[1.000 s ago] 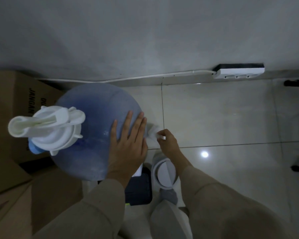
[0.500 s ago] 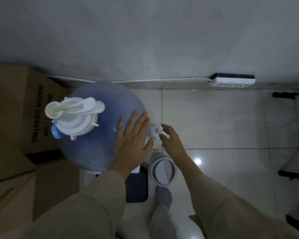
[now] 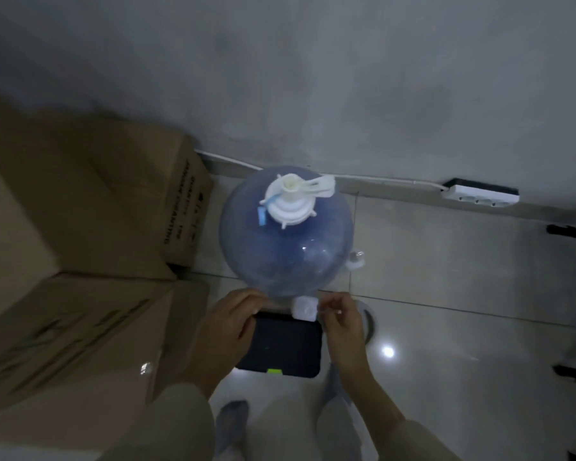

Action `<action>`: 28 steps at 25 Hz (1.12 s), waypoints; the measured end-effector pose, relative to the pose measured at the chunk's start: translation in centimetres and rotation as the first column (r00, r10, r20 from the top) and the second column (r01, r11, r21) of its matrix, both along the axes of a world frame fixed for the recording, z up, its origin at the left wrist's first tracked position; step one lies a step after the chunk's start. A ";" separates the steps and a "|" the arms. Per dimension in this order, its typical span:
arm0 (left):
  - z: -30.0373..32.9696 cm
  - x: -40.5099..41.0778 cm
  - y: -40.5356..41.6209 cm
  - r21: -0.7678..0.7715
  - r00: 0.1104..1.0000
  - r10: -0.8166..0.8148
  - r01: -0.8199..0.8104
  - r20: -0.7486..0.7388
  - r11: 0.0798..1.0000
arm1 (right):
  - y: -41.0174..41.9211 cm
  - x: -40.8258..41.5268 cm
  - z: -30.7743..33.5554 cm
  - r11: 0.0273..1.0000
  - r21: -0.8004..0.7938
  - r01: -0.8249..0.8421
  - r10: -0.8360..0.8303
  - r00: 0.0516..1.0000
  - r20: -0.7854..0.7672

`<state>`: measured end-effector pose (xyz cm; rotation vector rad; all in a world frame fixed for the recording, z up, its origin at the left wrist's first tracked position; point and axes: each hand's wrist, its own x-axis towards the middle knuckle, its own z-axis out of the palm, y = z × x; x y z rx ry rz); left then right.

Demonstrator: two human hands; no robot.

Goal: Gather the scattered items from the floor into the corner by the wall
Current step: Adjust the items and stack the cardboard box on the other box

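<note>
**Hands at the black case below the water jug**

Against the grey wall (image 3: 346, 78), a blue water jug (image 3: 285, 241) stood upright on the tiled floor (image 3: 446, 294), capped with a white hand pump (image 3: 293, 197) whose spout pointed away from the boxes. On the jug's far side from the power strip stood a brown cardboard box (image 3: 107, 207) with dark printing on its end face, and a second cardboard box (image 3: 70, 344) lay nearer the person than the jug. A white power strip (image 3: 479, 196) sat at the foot of the wall, well apart from the jug, its white cable (image 3: 379, 179) running along the wall behind the jug.

Just beside the jug, on the power-strip side, a small clear cup-like item (image 3: 355, 258) rested on the floor; blur hid what it was. Directly below the jug lay a flat black case (image 3: 285, 347) with a small green tab on its near edge, and a small white block (image 3: 305, 308) sat at its far corner, touching the jug's base. A round white lid-like object (image 3: 368, 322) showed partly beyond the right wrist.

The left hand (image 3: 228, 322) curled over the case's boxes-side edge, fingers bent onto it. The right hand (image 3: 341, 319) hovered at the opposite edge beside the white block, fingers loosely bent; whether they pinched anything could not be told through the blur.
</note>
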<state>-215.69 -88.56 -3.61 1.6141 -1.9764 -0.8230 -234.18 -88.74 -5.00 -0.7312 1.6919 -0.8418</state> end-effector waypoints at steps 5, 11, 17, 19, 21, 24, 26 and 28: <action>7.4 10.2 3.6 -0.178 0.968 0.249 -0.248 -0.016 0.952 | 1.4 12.0 3.6 0.989 -0.110 -0.103 0.116 0.986 0.118; 12.6 20.7 5.5 -0.335 0.911 0.412 -0.386 0.009 0.860 | 2.2 26.4 9.2 0.980 -0.120 -0.162 0.187 0.950 0.249; 13.0 29.5 7.1 -0.048 0.796 0.546 -0.554 0.262 0.831 | 2.6 33.6 10.7 0.986 -0.091 -0.137 0.157 0.951 0.267; 13.0 31.1 6.7 0.010 0.814 0.471 -0.504 0.341 0.864 | 0.6 33.7 11.1 0.982 -0.097 -0.160 0.180 0.949 0.260; 13.3 31.7 5.3 0.049 0.859 0.365 -0.408 0.360 0.912 | -3.1 33.4 11.3 0.974 -0.165 -0.156 0.195 0.948 0.254; 14.0 32.7 1.8 0.143 0.956 0.242 -0.266 0.167 0.953 | -10.1 32.9 12.2 0.968 -0.219 -0.121 0.171 0.960 0.224; 14.1 34.2 -0.3 0.179 0.985 0.171 -0.166 -0.011 0.970 | -12.8 32.9 13.8 0.954 -0.274 -0.124 0.176 0.969 0.173; 13.8 35.6 -1.1 0.156 0.996 0.084 -0.085 0.015 0.984 | -12.0 33.3 14.6 0.939 -0.301 -0.164 0.207 0.971 0.118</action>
